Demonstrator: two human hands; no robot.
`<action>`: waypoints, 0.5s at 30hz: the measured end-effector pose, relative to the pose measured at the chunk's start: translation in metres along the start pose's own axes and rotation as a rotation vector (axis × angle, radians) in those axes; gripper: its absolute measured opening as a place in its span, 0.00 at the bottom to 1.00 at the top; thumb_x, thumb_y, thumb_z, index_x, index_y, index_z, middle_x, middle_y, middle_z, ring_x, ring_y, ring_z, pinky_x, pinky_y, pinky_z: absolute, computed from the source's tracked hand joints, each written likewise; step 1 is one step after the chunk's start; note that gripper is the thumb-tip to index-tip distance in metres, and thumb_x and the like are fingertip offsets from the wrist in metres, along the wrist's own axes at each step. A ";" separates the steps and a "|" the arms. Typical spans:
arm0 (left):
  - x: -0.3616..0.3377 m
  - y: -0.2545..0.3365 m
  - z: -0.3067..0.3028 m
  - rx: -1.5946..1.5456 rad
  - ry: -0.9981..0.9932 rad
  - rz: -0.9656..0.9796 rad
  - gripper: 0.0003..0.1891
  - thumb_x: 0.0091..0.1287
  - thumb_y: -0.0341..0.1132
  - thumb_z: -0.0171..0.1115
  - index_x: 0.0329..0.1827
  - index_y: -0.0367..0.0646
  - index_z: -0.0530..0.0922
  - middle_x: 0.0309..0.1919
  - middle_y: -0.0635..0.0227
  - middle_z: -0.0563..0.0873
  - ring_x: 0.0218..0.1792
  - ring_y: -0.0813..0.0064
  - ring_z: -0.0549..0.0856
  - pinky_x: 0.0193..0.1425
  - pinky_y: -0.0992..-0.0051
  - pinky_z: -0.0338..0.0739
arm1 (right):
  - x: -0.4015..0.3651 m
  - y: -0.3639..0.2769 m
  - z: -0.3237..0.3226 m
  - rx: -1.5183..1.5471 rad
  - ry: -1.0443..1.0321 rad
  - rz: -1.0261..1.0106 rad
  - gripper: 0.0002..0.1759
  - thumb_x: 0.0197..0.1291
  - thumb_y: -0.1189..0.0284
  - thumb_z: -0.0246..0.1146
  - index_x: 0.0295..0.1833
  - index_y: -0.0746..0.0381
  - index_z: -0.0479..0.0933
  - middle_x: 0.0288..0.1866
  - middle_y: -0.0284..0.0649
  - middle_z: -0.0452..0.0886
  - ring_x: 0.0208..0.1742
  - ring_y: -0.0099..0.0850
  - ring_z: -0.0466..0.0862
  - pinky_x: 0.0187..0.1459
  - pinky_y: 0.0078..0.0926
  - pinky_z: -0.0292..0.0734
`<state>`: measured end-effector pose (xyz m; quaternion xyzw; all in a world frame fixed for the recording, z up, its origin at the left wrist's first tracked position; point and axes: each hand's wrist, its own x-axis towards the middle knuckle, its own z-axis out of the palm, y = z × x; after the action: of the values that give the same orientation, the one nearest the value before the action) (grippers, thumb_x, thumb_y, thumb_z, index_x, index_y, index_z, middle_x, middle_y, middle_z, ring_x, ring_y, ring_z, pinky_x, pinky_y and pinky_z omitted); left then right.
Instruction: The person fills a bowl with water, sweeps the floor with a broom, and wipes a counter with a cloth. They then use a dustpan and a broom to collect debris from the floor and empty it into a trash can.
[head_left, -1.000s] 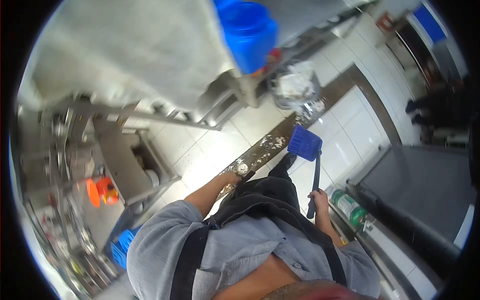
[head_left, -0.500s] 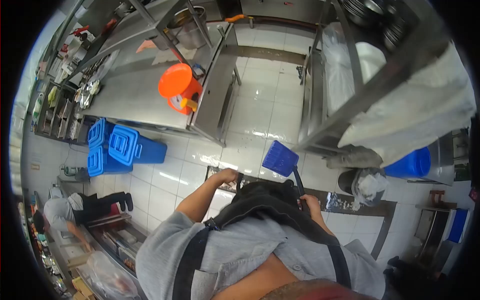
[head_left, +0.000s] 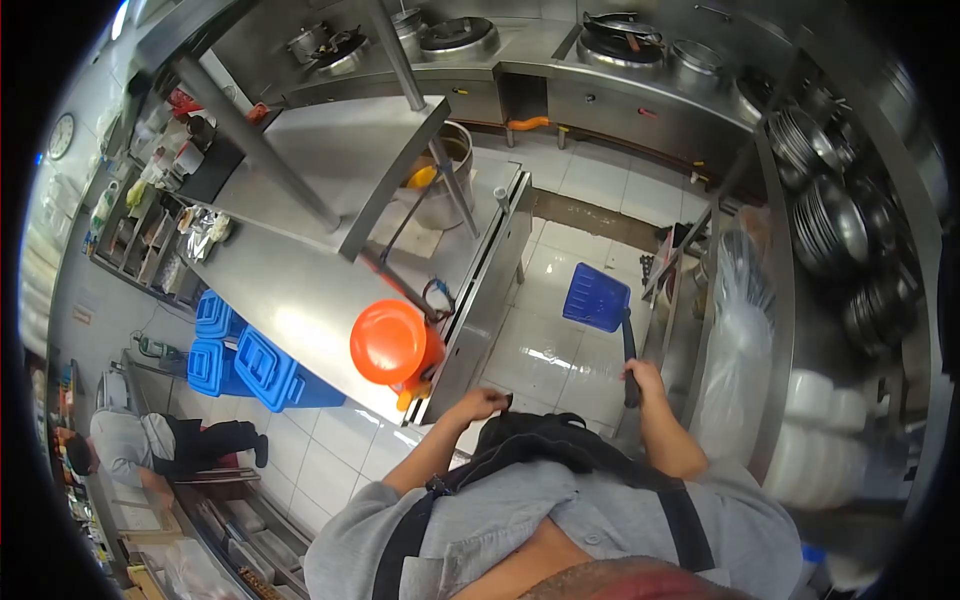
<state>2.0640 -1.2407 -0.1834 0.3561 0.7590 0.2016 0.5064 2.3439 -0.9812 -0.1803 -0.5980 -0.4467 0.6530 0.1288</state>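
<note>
My right hand [head_left: 643, 378] is wrapped round the black handle of a blue slotted scoop [head_left: 597, 297]. The scoop's flat head is held out over the white tiled floor, ahead of the hand. My left hand [head_left: 485, 403] is closed in front of my dark apron [head_left: 535, 430], near the corner of the steel table. A small dark thing shows at its fingertips, too small to name. On that table corner, just beyond my left hand, stands an orange scale [head_left: 388, 342] with a round top.
A steel table [head_left: 290, 310] is at left, with blue lidded bins [head_left: 270, 370] beside it. Shelves with stacked pans [head_left: 832, 225] and a plastic bag [head_left: 740, 340] stand at right. Stoves [head_left: 620, 50] line the back. Another person [head_left: 130, 445] bends at lower left.
The view has moved forward into the aisle, with the table and shelves now closer. My right hand has carried the scoop forward. My left hand is now beside the table corner.
</note>
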 end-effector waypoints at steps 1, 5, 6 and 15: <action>0.002 -0.011 -0.001 0.024 -0.033 0.021 0.21 0.55 0.49 0.63 0.44 0.42 0.83 0.40 0.58 0.86 0.45 0.66 0.83 0.51 0.70 0.75 | 0.017 -0.023 0.001 -0.012 0.004 0.000 0.13 0.44 0.71 0.60 0.31 0.71 0.77 0.23 0.46 0.81 0.22 0.32 0.80 0.27 0.27 0.72; 0.019 0.018 -0.022 -0.130 -0.066 0.058 0.20 0.58 0.52 0.62 0.42 0.44 0.84 0.37 0.60 0.86 0.41 0.68 0.84 0.48 0.72 0.75 | 0.104 -0.094 0.000 -0.031 0.063 -0.081 0.12 0.43 0.73 0.61 0.31 0.72 0.77 0.23 0.47 0.80 0.21 0.33 0.79 0.25 0.29 0.73; 0.035 0.026 -0.027 -0.183 -0.064 0.064 0.20 0.59 0.52 0.61 0.42 0.44 0.84 0.36 0.60 0.86 0.39 0.68 0.83 0.47 0.71 0.75 | 0.128 -0.106 -0.003 -0.059 0.080 -0.075 0.12 0.42 0.73 0.61 0.31 0.73 0.77 0.22 0.47 0.80 0.20 0.34 0.78 0.24 0.30 0.72; 0.227 0.255 -0.173 -0.421 0.068 0.322 0.15 0.63 0.41 0.63 0.46 0.39 0.81 0.40 0.64 0.85 0.43 0.76 0.81 0.49 0.76 0.74 | 0.233 -0.207 -0.026 -0.116 0.038 -0.020 0.12 0.43 0.68 0.61 0.27 0.67 0.80 0.22 0.40 0.81 0.23 0.29 0.78 0.29 0.25 0.70</action>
<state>1.9388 -0.8931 -0.0849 0.3521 0.6505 0.4448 0.5050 2.2328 -0.6891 -0.1795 -0.6124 -0.4871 0.6131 0.1090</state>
